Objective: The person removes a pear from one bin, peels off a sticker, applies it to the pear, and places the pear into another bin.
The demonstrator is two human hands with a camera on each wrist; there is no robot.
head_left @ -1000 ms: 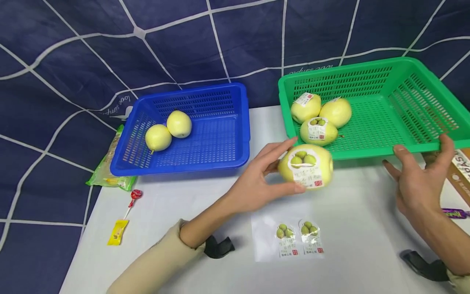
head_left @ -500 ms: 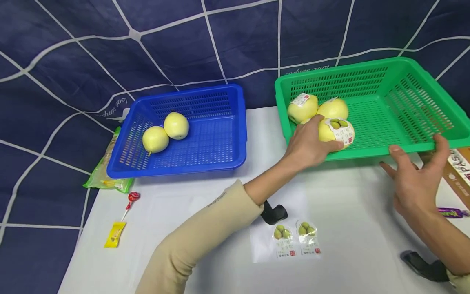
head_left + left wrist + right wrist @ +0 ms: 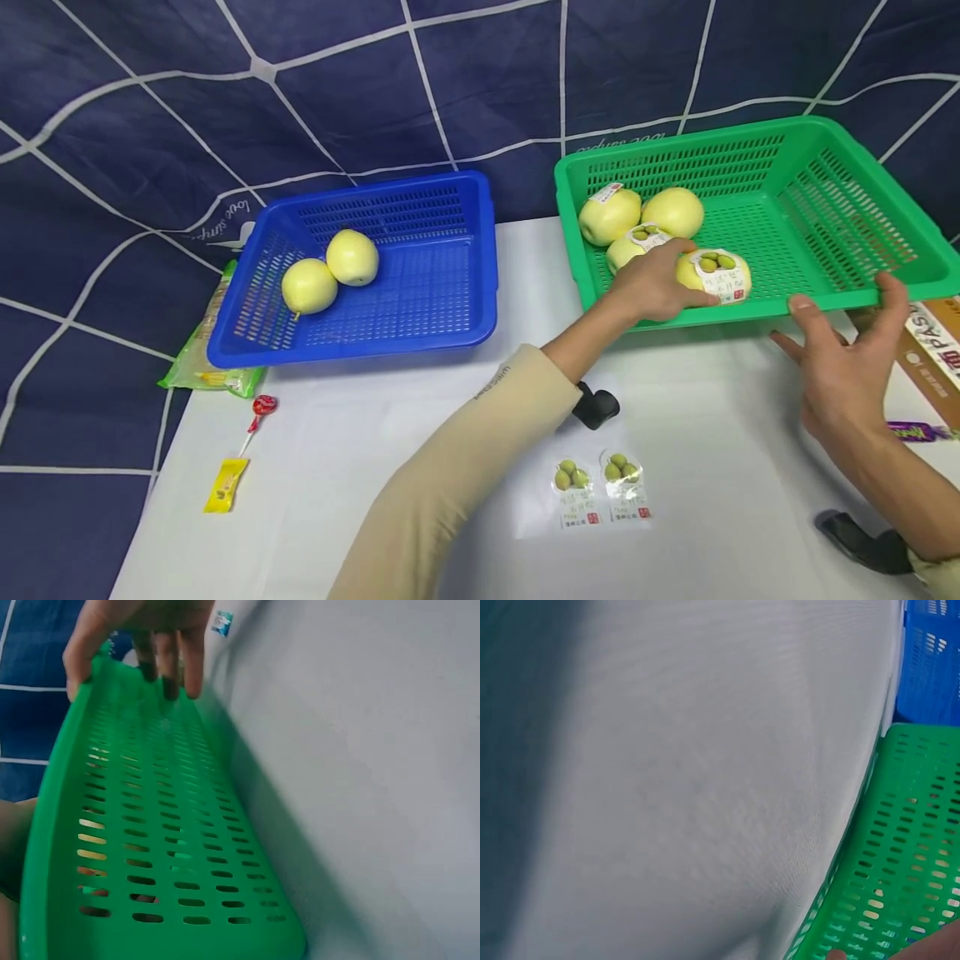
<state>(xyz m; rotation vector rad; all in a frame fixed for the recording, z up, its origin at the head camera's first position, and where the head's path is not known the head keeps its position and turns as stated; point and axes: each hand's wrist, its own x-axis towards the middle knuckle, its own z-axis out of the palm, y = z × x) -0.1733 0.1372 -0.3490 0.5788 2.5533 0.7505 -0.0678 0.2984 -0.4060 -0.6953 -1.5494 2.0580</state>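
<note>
My left hand reaches into the green basket and grips a yellow pear with a printed sticker, low near the front wall. Three more yellow pears lie just behind it in the basket's left corner. At the basket's front right rim my right hand holds on, thumb and fingers spread across the edge. The left wrist view shows the green basket wall from outside, with that right hand pinching the rim.
A blue basket on the left holds two bare pears. A sticker sheet lies on the white table near me. A lollipop, a yellow packet and a green packet sit left; a cardboard box right.
My left hand carried the stickered pear from above the table over the front wall and down into the green basket. The right hand stayed on the rim.
</note>
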